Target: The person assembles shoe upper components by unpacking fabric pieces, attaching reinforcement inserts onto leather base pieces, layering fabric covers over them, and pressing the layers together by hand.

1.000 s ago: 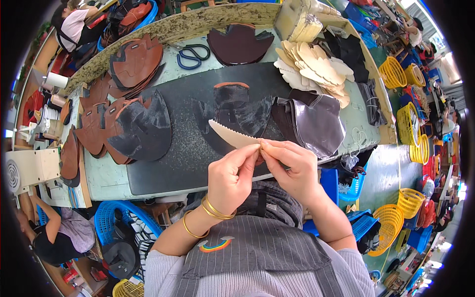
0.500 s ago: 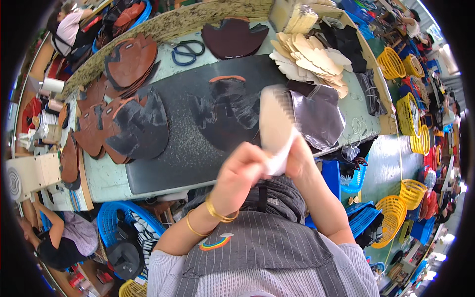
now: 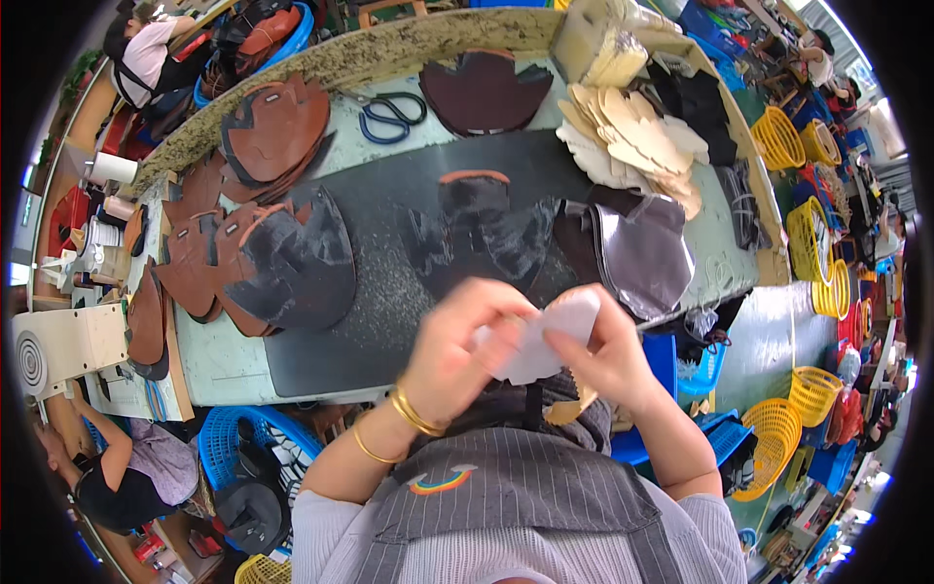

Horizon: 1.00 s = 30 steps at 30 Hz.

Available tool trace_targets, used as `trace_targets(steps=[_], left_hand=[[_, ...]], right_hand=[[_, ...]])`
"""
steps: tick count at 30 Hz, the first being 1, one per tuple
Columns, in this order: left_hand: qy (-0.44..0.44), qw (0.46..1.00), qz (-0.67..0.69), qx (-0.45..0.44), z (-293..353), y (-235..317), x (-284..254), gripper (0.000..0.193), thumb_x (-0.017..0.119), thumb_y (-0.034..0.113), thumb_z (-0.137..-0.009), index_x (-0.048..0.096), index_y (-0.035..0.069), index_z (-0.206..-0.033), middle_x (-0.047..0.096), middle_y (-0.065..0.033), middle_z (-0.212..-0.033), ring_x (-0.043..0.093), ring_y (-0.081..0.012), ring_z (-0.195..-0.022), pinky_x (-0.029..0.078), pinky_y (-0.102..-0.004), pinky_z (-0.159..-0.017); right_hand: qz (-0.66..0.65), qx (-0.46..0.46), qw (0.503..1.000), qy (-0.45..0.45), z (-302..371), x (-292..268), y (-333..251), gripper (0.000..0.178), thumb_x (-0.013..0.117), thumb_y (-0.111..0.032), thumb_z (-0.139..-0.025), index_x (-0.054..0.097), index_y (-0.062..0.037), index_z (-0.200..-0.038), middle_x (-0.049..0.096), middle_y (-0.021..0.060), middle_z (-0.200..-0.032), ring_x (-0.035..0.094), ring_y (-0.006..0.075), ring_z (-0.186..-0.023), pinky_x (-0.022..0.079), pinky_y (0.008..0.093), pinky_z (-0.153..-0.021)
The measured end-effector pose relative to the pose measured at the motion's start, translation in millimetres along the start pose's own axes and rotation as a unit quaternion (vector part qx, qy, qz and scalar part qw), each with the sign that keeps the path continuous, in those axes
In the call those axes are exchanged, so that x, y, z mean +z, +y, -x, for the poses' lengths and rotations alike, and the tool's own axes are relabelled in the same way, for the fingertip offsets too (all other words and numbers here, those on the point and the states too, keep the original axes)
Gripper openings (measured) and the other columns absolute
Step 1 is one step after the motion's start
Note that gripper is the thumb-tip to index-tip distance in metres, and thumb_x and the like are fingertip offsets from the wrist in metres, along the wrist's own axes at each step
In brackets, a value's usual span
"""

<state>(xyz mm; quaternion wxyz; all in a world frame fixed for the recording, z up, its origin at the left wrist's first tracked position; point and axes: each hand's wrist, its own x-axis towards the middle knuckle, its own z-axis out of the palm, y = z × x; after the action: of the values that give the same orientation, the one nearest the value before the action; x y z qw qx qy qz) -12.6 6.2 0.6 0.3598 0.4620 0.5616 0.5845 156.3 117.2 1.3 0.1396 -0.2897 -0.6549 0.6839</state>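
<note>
Striped grey apron (image 3: 525,506), gold bangles (image 3: 413,414)

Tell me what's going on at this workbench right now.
A person in a striped apron holds a pale, flat cut piece in both hands, the left hand and right hand pinching it close to the chest, above the near edge of the dark mat. On the bench lie dark shoe upper pieces, brown leather pieces, a stack of cream cut pieces and blue-handled scissors.
</note>
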Motion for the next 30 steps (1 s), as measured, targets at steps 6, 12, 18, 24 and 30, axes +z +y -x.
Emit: trace_targets(steps=[6, 12, 18, 24, 30], left_hand=[[0.094, 0.967, 0.157, -0.177, -12.1, -65.4, -53.0, 0.028, 0.063, 0.006, -0.087, 0.058, 0.002, -0.114, 0.061, -0.0022, -0.100, 0.055, -0.0066, -0.089, 0.045, -0.0213, -0.076], [0.143, 0.971, -0.079, -0.174, -13.9, -80.3, -54.9, 0.028, 0.069, 0.001, -0.081, 0.061, 0.002, -0.107, 0.061, 0.0014, -0.086, 0.053, -0.0022, -0.069, 0.045, -0.0181, -0.061], [0.115, 0.939, -0.324, 0.005, -16.1, -92.1, -51.4, 0.036, 0.069, 0.005, -0.076, 0.060, 0.005, -0.110, 0.061, -0.0080, -0.086, 0.059, -0.0168, -0.066, 0.048, -0.0267, -0.061], [0.227, 0.882, -0.406, 0.067, -14.1, -68.9, -46.7, 0.049, 0.077, 0.010, -0.070, 0.057, 0.008, -0.115, 0.050, -0.0075, -0.098, 0.051, -0.0198, -0.083, 0.045, -0.0287, -0.070], [0.153, 0.985, 0.067, -0.034, -3.7, -46.9, 12.1, 0.042, 0.067, 0.014, -0.087, 0.048, 0.004, -0.123, 0.050, -0.0046, -0.104, 0.048, -0.0086, -0.083, 0.043, -0.0215, -0.072]], right_hand=[[-0.076, -0.087, 0.992, 0.050, -79.4, 5.2, 46.8, 0.026, 0.063, -0.003, -0.086, 0.048, -0.0048, -0.108, 0.056, -0.0001, -0.093, 0.056, 0.0054, -0.085, 0.047, 0.0220, -0.070], [0.226, -0.068, 0.969, 0.070, -89.0, 15.1, 60.1, 0.025, 0.068, -0.009, -0.081, 0.051, -0.0035, -0.099, 0.061, 0.0041, -0.075, 0.058, 0.0081, -0.065, 0.047, 0.0257, -0.056], [0.383, -0.176, 0.903, 0.083, -95.4, 23.1, 66.4, 0.030, 0.070, -0.012, -0.075, 0.051, -0.0025, -0.097, 0.059, 0.0116, -0.073, 0.061, 0.0236, -0.063, 0.047, 0.0340, -0.055], [0.500, -0.254, 0.801, 0.209, -78.8, 7.9, 37.4, 0.050, 0.077, -0.016, -0.073, 0.054, 0.0024, -0.113, 0.057, 0.0115, -0.091, 0.060, 0.0208, -0.080, 0.049, 0.0307, -0.072], [-0.070, -0.135, 0.988, 0.000, -41.2, 42.1, 12.6, 0.021, 0.065, -0.003, -0.086, 0.057, 0.0019, -0.105, 0.060, 0.0032, -0.093, 0.058, 0.0084, -0.085, 0.049, 0.0243, -0.077]])
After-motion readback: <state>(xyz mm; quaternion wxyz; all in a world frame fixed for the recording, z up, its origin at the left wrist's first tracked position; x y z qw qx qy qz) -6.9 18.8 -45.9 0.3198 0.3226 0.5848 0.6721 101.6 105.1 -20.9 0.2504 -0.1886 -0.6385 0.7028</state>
